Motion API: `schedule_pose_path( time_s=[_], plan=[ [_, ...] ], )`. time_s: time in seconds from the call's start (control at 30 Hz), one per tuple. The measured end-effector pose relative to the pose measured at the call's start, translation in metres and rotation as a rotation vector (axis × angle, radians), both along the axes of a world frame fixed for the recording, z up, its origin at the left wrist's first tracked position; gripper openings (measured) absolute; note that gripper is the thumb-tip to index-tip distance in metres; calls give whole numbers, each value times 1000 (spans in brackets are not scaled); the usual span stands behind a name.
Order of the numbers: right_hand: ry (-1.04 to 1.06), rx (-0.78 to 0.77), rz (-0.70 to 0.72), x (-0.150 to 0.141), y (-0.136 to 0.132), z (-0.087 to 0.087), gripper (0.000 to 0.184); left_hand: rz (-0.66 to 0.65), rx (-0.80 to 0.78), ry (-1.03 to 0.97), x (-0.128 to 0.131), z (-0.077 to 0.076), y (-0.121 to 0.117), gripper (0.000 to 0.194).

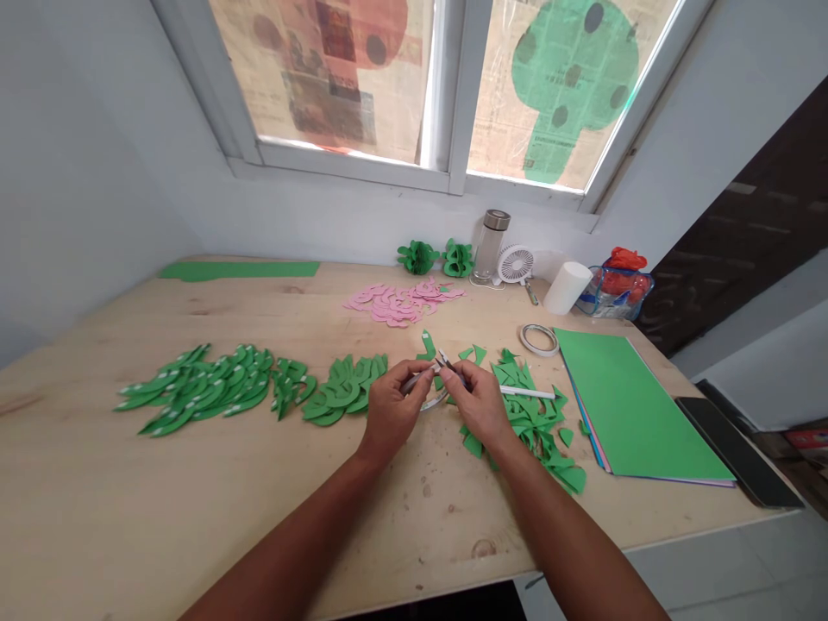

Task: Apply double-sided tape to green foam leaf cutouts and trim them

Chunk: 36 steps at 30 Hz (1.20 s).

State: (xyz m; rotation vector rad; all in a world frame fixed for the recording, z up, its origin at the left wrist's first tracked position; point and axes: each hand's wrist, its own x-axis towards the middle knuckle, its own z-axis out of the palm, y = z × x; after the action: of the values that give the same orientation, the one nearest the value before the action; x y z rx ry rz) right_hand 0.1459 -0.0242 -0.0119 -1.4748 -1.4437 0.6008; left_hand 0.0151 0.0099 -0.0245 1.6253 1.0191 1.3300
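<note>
My left hand [392, 405] and my right hand [479, 404] meet over the middle of the wooden table [194, 509]. Both are closed in a pinch around a small green paper piece [438, 379] with a thin white strip [432, 401] curling below it. Small scissors or tweezers [448, 359] poke up between the fingertips; I cannot tell which hand grips them. Cut green leaf shapes [200, 388] lie in a row to the left. Green offcuts [536, 423] are heaped just right of my right hand.
Stacked coloured sheets [634, 414], green on top, and a dark phone [737, 448] lie at right. A tape roll [539, 339], white roll [567, 287], small fan [516, 264], bottle [492, 246], pink cutouts [401, 302], green paper flowers [436, 257] and a bag [617, 289] stand behind.
</note>
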Motion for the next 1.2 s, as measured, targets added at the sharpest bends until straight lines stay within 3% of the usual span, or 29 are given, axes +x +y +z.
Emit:
schedule_pose_path(
  time_s=[1.2],
  plan=[
    [25,5,14,0,0,-1,31,-10,-10,-25,0,-1,0,16]
  ],
)
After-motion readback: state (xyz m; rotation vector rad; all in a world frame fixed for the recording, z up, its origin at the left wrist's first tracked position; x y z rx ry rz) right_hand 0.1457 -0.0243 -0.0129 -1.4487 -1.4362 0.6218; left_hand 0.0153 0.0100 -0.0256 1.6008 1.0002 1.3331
